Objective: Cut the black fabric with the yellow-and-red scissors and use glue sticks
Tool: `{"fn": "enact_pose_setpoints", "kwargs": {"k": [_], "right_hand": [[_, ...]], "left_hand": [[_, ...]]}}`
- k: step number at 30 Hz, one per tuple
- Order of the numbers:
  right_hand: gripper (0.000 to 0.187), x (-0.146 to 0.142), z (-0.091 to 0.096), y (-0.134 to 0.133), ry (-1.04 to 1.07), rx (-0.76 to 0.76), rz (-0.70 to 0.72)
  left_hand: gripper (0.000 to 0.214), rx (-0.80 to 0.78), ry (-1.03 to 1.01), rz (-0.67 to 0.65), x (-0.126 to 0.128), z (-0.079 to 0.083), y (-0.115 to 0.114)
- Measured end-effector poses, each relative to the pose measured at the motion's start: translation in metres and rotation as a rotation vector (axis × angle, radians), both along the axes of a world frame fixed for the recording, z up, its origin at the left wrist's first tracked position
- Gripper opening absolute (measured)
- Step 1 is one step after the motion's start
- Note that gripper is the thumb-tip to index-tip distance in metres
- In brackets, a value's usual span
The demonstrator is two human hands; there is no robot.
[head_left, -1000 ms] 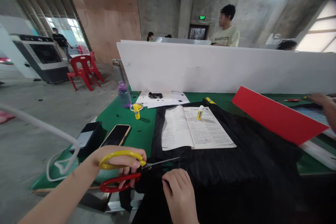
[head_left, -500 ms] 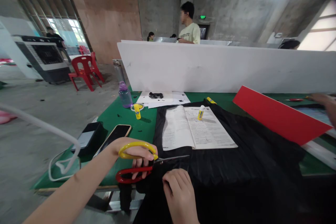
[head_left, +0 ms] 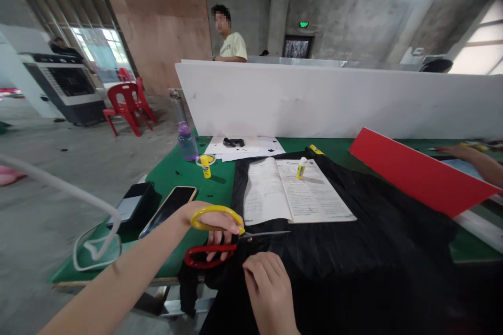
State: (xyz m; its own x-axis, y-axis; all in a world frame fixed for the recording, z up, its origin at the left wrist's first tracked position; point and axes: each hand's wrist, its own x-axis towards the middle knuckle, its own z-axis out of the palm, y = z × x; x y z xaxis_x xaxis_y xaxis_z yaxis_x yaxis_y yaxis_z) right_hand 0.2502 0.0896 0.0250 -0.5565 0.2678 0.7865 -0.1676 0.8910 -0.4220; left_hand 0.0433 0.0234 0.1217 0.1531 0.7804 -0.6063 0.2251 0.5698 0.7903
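Observation:
My left hand (head_left: 220, 238) is closed on a pair of scissors with a yellow and a red handle loop (head_left: 216, 210). Their slim metal blade points right, over the black cloth (head_left: 334, 251) and just below the open booklet (head_left: 318, 199). Close by on the right, my right hand (head_left: 269, 285) rests low against the black cloth with its fingers curled under. Its fingertips are hidden, so I cannot tell what is in them. A glue stick (head_left: 301, 168) with a white cap stands on the booklet's right page.
Left on the green table lie a phone (head_left: 168, 211), a black box-like device (head_left: 131, 204), a yellow glue stick (head_left: 205, 166) and a purple bottle (head_left: 187, 141). A red board (head_left: 420, 178) leans at right, near another person's hand (head_left: 461, 153). A white panel (head_left: 314, 102) spans the back.
My left hand and the scissors have shifted slightly right and up over the cloth. My right hand has stayed put. A person behind the panel has moved left.

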Motion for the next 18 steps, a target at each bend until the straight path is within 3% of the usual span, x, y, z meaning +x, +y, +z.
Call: {"fn": "enact_pose_setpoints", "kwargs": {"k": [7,18], "right_hand": [[0.019,-0.001,0.003,0.001,0.005,0.017,-0.009],[0.019,0.0,0.001,-0.001,-0.018,-0.011,0.02]], "left_hand": [[0.035,0.028,-0.047,-0.112,0.0,-0.007,0.006],[0.027,0.13,-0.1,-0.024,-0.005,-0.024,-0.001]]}}
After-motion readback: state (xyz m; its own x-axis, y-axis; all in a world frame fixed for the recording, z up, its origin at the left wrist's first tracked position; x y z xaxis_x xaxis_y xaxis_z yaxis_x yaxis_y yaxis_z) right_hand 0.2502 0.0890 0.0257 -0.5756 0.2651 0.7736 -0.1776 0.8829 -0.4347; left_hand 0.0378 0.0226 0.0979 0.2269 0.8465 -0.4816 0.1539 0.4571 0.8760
